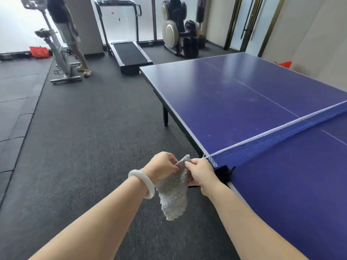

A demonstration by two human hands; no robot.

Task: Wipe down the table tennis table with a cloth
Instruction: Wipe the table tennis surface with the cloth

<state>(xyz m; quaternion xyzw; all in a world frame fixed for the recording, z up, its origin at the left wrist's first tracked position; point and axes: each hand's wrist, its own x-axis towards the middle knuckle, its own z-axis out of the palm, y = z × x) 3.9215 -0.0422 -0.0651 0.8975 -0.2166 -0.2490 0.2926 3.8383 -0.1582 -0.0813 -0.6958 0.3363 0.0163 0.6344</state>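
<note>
A blue table tennis table (pixel 234 102) fills the right half of the view, with a blue net (pixel 277 141) stretched across it. I stand at its left side by the net post (pixel 222 172). A grey fluffy cloth (pixel 173 196) hangs in the air just off the table's edge. My left hand (pixel 161 166), with a white bangle on the wrist, pinches the cloth's top edge. My right hand (pixel 201 172) pinches the same edge beside it, close to the net post.
Dark carpet covers the floor to the left. A treadmill (pixel 129 55) stands beyond the table's far corner, a massage chair (pixel 178 29) behind it. An exercise bike (pixel 60 61) and a standing person (pixel 65 25) are at the far left.
</note>
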